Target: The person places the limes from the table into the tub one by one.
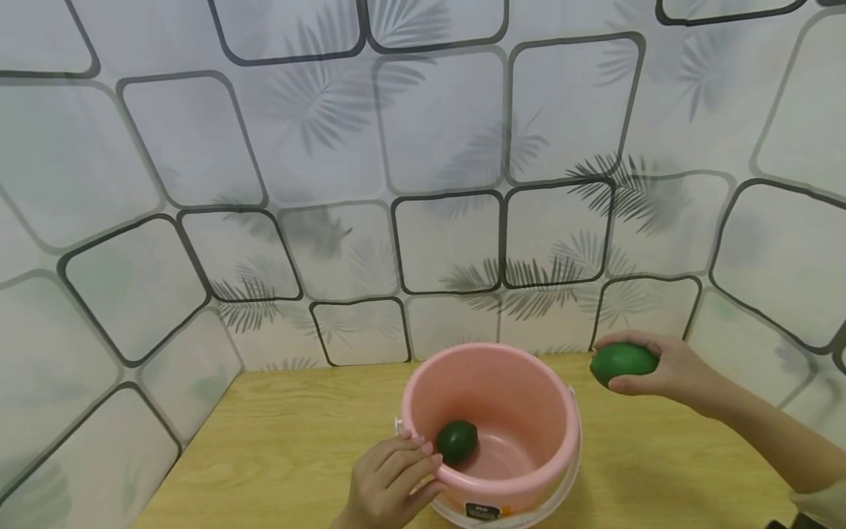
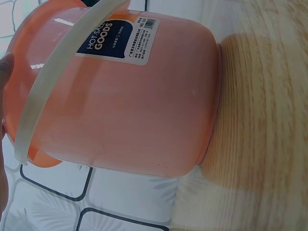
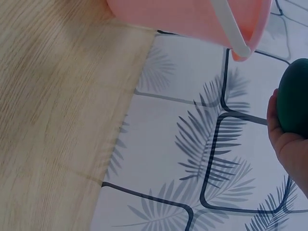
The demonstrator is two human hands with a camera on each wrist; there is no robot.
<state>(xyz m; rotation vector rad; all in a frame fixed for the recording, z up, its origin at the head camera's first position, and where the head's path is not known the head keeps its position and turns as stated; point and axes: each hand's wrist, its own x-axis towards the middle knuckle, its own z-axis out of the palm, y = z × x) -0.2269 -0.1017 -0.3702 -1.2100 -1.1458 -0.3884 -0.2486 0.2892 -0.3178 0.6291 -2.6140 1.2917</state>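
Observation:
A pink bucket (image 1: 489, 481) stands upright on the wooden table, its white handle (image 1: 558, 496) hanging down at the front. My left hand (image 1: 393, 477) grips its near-left rim, fingers over the edge; only a little of that hand shows in the left wrist view. Inside, against the left wall, lies a dark green oval fruit (image 1: 457, 442). To the right of the bucket and above the table, my right hand (image 1: 674, 371) holds another green oval fruit (image 1: 623, 364) between thumb and fingers. This fruit (image 3: 296, 98) is partly cut off in the right wrist view.
The light wooden table (image 1: 297, 426) reaches back to a wall (image 1: 449, 242) covered with rounded squares and leaf prints. A dark label (image 2: 115, 41) is stuck on the bucket's outer side. Side walls rise at the left and right.

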